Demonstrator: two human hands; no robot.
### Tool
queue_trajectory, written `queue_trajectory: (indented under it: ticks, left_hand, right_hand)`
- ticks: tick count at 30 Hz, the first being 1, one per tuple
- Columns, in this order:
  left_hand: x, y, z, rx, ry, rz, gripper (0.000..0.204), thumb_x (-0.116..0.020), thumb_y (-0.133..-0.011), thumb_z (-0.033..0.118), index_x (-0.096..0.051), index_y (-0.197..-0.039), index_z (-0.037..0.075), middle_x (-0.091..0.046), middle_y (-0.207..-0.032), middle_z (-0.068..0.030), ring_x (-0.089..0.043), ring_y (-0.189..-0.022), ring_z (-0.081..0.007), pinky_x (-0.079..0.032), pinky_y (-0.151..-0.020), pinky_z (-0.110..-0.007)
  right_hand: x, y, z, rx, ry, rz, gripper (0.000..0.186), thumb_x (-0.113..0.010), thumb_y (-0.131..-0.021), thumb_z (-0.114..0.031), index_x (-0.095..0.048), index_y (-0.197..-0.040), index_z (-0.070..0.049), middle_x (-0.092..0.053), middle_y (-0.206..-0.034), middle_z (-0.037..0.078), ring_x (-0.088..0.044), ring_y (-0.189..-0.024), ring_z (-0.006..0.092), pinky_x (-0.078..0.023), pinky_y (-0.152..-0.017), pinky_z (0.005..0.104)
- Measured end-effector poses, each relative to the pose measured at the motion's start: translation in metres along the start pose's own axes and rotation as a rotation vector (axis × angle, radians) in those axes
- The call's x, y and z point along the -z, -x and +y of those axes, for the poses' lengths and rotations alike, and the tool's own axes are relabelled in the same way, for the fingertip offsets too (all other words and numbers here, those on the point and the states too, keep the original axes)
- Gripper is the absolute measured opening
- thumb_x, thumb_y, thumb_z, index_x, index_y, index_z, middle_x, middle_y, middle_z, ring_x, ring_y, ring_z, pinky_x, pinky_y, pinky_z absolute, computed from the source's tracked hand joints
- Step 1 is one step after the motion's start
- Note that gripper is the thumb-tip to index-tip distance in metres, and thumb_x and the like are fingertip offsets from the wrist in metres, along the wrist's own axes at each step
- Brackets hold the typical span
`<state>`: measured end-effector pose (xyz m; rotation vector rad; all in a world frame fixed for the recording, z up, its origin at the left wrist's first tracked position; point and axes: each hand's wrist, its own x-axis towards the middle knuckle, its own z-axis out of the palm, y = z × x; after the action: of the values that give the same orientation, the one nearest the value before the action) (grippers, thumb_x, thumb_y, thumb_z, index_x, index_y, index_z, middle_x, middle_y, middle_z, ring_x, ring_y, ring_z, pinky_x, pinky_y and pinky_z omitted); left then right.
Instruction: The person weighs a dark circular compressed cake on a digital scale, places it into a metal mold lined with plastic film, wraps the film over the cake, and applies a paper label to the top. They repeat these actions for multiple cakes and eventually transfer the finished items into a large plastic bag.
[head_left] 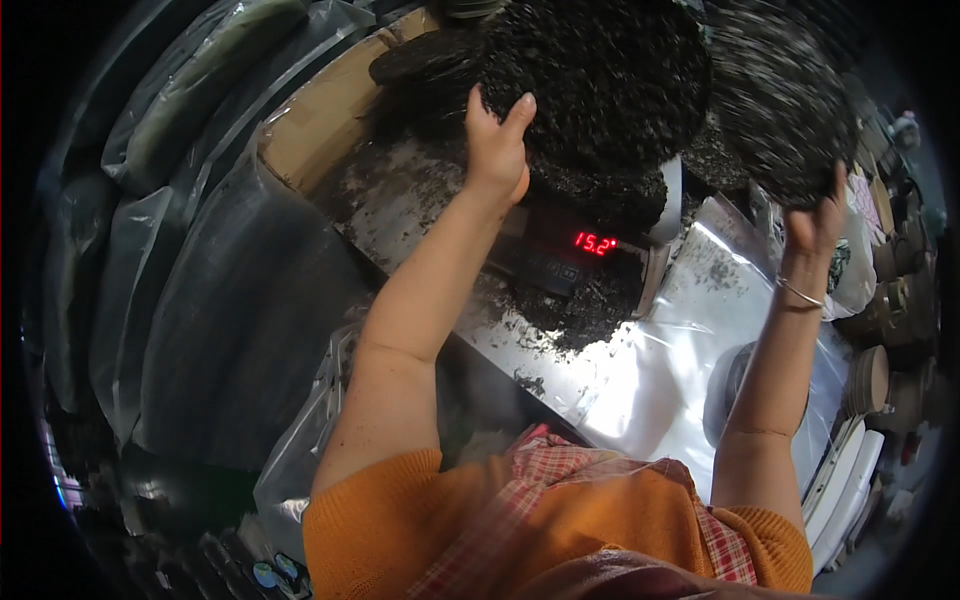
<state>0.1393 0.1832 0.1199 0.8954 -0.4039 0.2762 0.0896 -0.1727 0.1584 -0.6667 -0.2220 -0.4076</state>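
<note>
At far left we see bulky plastic bags (240, 320), then a cardboard box (325, 120). Our left hand (500, 150) has its grip clasped on the lower-left rim of a dark flaky disc (610, 80), above the lit scale (560, 265) and scattered crumbs (580, 320). Rightward, our right hand (818, 222) meets a blurred second disc (785, 100); we cannot tell whether its grip is closed. We judge the handling midway: neither disc is set down.

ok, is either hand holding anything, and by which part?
Right hand: appears to hold the motion-blurred dark disc by its lower edge. Left hand: at the lower-left edge of the other dark mass; can't tell whether it grips.
</note>
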Motion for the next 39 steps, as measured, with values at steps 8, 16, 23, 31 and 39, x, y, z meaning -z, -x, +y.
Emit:
queue_trajectory:
  ticks: [8, 16, 23, 31, 39]
  left_hand:
    - [-0.022, -0.062, -0.050, 0.265, -0.295, -0.327, 0.058, -0.062, -0.078, 0.020, -0.036, -0.127, 0.004, -0.050, -0.118, -0.0118, -0.050, -0.105, -0.0225, -0.042, -0.091, -0.035]
    - [0.132, -0.190, -0.033, 0.042, -2.592, -0.264, 0.102, -0.072, -0.065, 0.050, -0.007, -0.142, 0.032, -0.014, -0.146, -0.0178, -0.025, -0.130, -0.0395, -0.030, -0.098, -0.056]
    - [0.160, -0.182, -0.048, 0.055, -2.702, -0.391, 0.084, -0.069, -0.074, 0.024, -0.016, -0.138, 0.040, -0.039, -0.127, -0.0149, -0.043, -0.114, -0.0334, -0.040, -0.087, -0.049]
    - [0.176, -0.111, 0.021, -0.091, -2.572, -0.580, 0.089, -0.075, -0.065, 0.018, -0.024, -0.136, 0.038, -0.044, -0.122, -0.0136, -0.046, -0.111, -0.0293, -0.043, -0.083, -0.044]
    - [0.136, -0.010, 0.102, -0.211, -2.402, -0.797, 0.078, -0.070, -0.071, 0.024, -0.029, -0.136, 0.032, -0.043, -0.126, -0.0158, -0.042, -0.116, -0.0322, -0.038, -0.090, -0.048]
  right_hand:
    - [-0.004, 0.013, 0.067, -0.323, 0.261, 0.138, 0.034, -0.056, -0.088, -0.025, -0.054, -0.113, -0.001, -0.061, -0.107, 0.011, -0.060, -0.096, 0.0219, -0.050, -0.083, 0.0353]
    - [0.066, 0.048, -0.005, -0.270, 0.236, 0.299, 0.034, -0.051, -0.091, -0.021, -0.052, -0.119, -0.004, -0.057, -0.117, 0.011, -0.058, -0.103, 0.0236, -0.046, -0.090, 0.0368]
    - [0.108, 0.117, -0.056, -0.236, 0.299, 0.534, 0.033, -0.052, -0.090, -0.022, -0.053, -0.117, -0.003, -0.058, -0.115, 0.011, -0.058, -0.101, 0.0233, -0.045, -0.090, 0.0377]
    - [0.128, 0.158, -0.085, -0.248, 0.232, 0.553, 0.034, -0.051, -0.090, -0.022, -0.052, -0.118, -0.002, -0.055, -0.119, 0.011, -0.055, -0.106, 0.0257, -0.042, -0.094, 0.0402]
    - [0.133, 0.176, -0.084, -0.277, 0.166, 0.515, 0.034, -0.051, -0.090, -0.022, -0.052, -0.118, -0.003, -0.055, -0.120, 0.011, -0.054, -0.108, 0.0257, -0.042, -0.095, 0.0400]
